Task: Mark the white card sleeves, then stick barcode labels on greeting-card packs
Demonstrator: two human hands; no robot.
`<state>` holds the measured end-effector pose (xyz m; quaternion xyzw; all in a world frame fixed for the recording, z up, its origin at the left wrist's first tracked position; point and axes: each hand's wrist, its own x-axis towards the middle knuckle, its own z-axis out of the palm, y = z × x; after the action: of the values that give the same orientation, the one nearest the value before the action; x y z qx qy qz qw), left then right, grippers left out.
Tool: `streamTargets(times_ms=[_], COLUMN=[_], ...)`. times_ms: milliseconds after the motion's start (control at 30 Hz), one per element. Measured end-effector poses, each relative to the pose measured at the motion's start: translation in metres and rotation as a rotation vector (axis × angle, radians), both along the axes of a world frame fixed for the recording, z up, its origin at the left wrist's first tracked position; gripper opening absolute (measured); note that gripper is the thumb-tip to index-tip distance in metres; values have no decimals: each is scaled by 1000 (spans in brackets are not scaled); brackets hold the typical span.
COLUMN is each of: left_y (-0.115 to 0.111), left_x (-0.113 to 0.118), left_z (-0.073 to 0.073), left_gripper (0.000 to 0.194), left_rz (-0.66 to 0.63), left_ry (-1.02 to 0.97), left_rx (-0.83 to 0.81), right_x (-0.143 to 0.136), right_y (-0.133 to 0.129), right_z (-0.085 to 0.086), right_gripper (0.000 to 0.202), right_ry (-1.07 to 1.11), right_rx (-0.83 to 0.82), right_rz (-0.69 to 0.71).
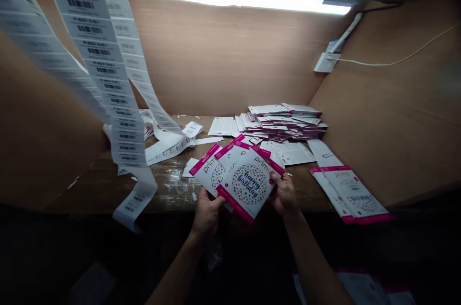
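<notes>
Fanned white packets [250, 185] with pink edges, a dotted circle and blue "happy birthday" lettering are held above the table [169, 185]. Their lower left is pinched by the left hand [207, 214]; their right edge is gripped by the right hand [285, 194].

Barcode strips [118, 98] block the left; the back panel [223, 55] stands open above the table

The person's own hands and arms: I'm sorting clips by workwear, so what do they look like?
The left hand and right hand are bare, without gloves. No sleeve shows on the left forearm or right forearm, and no watch is visible. Rings are too small to rule out.
</notes>
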<state>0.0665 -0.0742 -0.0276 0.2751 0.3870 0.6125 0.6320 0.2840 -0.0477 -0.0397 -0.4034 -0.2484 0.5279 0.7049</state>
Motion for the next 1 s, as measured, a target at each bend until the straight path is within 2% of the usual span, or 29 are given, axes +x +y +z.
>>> streamTargets(times_ms=[67, 200, 300, 367, 500, 600, 667, 733, 800, 867, 933, 1000], left_y=[-1, 2, 5, 5, -3, -11, -14, -16, -17, -16, -13, -11], left_x=[-12, -36, -48, -52, -56, -60, -63, -64, -66, -69, -72, -75], left_z=[1, 6, 9, 9, 8, 8, 9, 9, 9, 9, 8, 9], left_gripper=[59, 39, 42, 46, 63, 60, 57, 62, 70, 74, 73, 73], left_rz=[-72, -153, -250, -312, -469, -614, -572, -419, -298, -254, -238, -208], left_ry=[7, -36, -61, -3, 233, 320, 282, 204, 148, 117, 102, 105], left_rx=[-40, -139, -146, -112, -107, -181, -209, -201, -179, -180, -194, -193], right_x=[2, 1, -2, -5, -16, -21, -13, 6, 34, 62, 83, 94], right_y=[-3, -10, -12, -11, -8, -1, 9, 23, 41, 62, 82, 95], right_z=[1, -2, -8, -8, 7, 23, 31, 33, 32, 28, 27, 33], right_gripper=[43, 39, 38, 38, 40, 40, 39, 35, 31, 30, 24, 17], right_ry=[-40, -125, -178, -250, -614, -925, -1051, -1236, -1616, -1976, -2131, -2119], right_rx=[24, -3, -18, -17, 55, 177, 261, 288, 194, 44, -8, 56], right_rz=[60, 158, 147, 171, 190, 194, 301, 363, 309, 207, 178, 175])
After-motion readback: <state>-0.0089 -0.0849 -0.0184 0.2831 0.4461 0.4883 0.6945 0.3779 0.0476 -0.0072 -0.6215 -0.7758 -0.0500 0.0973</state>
